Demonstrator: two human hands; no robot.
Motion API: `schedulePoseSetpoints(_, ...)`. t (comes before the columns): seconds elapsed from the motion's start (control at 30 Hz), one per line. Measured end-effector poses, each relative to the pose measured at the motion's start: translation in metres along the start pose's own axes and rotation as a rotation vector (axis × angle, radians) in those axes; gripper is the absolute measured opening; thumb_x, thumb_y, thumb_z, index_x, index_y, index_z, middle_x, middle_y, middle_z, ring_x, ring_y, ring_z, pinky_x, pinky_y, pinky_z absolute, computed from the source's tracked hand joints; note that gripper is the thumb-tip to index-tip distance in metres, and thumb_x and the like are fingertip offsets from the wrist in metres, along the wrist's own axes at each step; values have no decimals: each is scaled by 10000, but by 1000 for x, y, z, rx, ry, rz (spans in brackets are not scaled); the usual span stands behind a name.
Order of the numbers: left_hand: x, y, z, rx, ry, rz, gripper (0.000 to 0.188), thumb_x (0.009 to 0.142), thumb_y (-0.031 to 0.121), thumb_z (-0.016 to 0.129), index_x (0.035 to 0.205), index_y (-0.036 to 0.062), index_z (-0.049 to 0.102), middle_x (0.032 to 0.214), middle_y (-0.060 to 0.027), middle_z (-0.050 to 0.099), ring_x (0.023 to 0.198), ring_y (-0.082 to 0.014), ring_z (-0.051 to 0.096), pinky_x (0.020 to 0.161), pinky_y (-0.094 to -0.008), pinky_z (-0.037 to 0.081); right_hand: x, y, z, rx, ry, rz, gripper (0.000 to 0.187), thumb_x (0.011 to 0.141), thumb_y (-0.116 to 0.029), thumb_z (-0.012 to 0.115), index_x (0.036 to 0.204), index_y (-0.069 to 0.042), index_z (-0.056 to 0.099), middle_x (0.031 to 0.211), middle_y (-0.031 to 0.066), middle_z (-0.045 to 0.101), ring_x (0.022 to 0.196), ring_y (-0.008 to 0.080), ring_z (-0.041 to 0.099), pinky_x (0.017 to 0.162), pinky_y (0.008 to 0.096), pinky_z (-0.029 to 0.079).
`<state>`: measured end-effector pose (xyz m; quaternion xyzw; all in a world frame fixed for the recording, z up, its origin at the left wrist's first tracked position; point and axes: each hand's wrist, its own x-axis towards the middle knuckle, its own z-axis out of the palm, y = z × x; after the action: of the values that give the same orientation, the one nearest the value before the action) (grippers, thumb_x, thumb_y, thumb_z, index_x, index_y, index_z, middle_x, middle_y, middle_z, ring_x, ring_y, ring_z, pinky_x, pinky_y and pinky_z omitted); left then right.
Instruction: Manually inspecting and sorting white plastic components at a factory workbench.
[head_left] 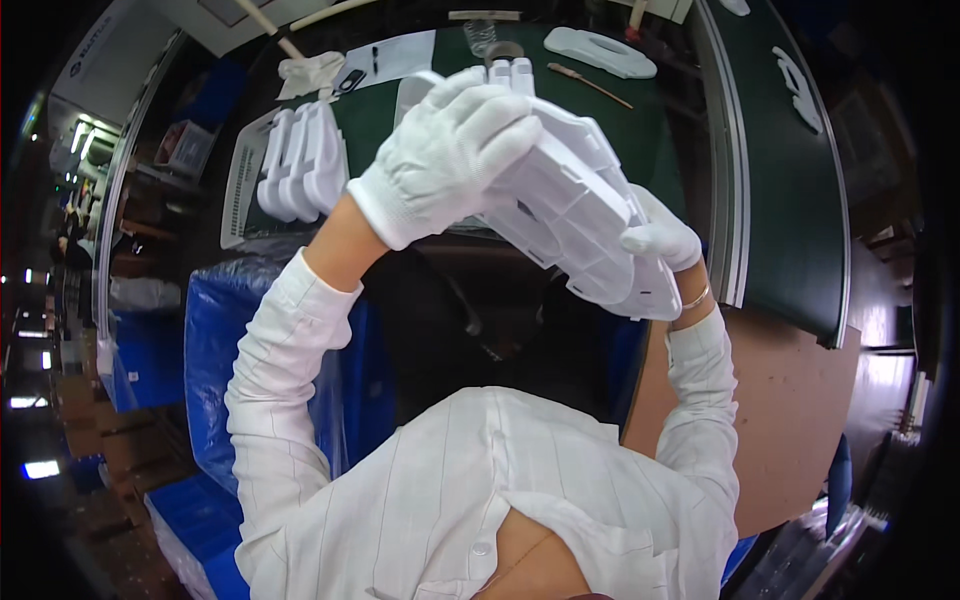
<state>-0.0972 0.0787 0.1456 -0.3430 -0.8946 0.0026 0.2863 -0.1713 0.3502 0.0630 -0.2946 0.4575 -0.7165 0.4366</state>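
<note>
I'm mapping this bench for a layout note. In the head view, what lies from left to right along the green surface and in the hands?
Stack of white moulded parts → left hand → white plastic housing → right hand → white part on the far belt.

Single head-worn fisheye view, looking steeply down from close above the wearer's chest; green worktable (640, 140) toward 12 o'clock, own shirt at 6 o'clock.

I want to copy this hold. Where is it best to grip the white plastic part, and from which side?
Probably at its two ends, one hand from each side. The plastic part is long, flat and ribbed, tilted above the table. The left hand covers the upper end; the right hand supports the lower end.
</note>
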Motion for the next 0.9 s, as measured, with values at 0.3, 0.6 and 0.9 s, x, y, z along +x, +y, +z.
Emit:
schedulePoseSetpoints(0.3,-58,20,6,73,-109,-155,428,610,296,801,923,97,588,946,-67,569,875,-258,592,724,-375,487,21,27,36,-39,-59,129,692,775,-270,748,1325,86,525,1238,102,612,1129,141,543,998,277,407)
schedulePoseSetpoints(0.6,-110,52,29,-797,-144,-948,515,761,268,836,1179,60,619,978,-97,710,884,-195,693,790,-305,531,11,12,-3,-429,677,-134,533,933,-350,667,1264,53,558,977,46,615,817,84,559,751,246,463)
schedulePoseSetpoints(0.9,-99,84,74,-1611,504,-1277,495,899,148,718,1319,17,492,1172,-53,628,1036,-137,603,918,-297,488,30,59,91,-948,735,-477,856,875,-436,696,1485,45,337,1247,277,600,1033,348,660,895,407,509)
